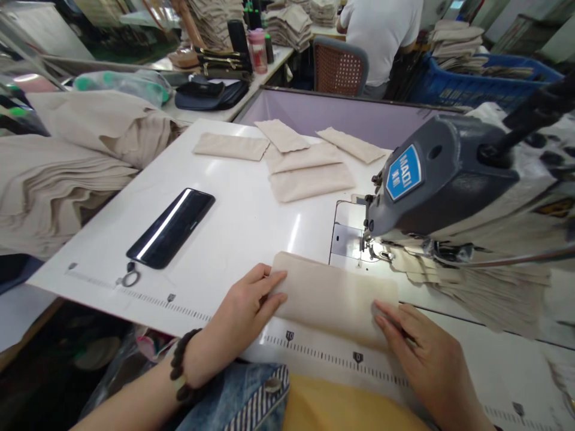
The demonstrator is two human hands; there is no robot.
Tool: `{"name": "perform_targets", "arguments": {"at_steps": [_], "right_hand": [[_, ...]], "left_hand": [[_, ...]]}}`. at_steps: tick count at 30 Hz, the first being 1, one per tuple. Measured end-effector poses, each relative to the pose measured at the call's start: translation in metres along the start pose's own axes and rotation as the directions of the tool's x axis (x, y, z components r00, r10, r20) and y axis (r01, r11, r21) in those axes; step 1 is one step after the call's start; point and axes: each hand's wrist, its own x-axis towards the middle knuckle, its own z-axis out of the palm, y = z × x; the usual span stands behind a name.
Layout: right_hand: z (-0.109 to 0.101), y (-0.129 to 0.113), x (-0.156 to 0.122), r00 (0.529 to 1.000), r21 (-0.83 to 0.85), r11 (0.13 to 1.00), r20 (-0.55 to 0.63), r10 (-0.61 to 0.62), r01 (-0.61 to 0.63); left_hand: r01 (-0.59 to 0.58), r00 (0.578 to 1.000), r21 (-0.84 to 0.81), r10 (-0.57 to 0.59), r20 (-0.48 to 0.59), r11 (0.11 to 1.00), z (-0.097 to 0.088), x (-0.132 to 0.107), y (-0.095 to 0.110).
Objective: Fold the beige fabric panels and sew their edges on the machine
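Note:
A folded beige fabric piece lies on the white sewing table, just in front of the presser foot of a grey MADI sewing machine. My left hand holds its left end, with the fingers lying over the top. My right hand grips the right end, fingertips on the cloth near the front edge. Several similar beige pieces lie at the table's far side. A black smartphone and small thread snips lie left of my hands.
Large folds of beige cloth rise at the table's left. Sewn pieces hang in a bunch right of the machine. Behind, a person in a white shirt sits on a cane chair near a blue crate and stacked cloth.

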Motion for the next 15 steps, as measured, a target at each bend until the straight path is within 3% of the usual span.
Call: {"name": "perform_targets", "arguments": {"at_steps": [15], "right_hand": [[-0.0027,-0.0006,0.0004,0.998,-0.038,0.999,-0.044,0.033,-0.035]], "left_hand": [[0.000,1.000,0.028,0.001,-0.024,1.000,0.0041,0.0068,-0.0030]]}}
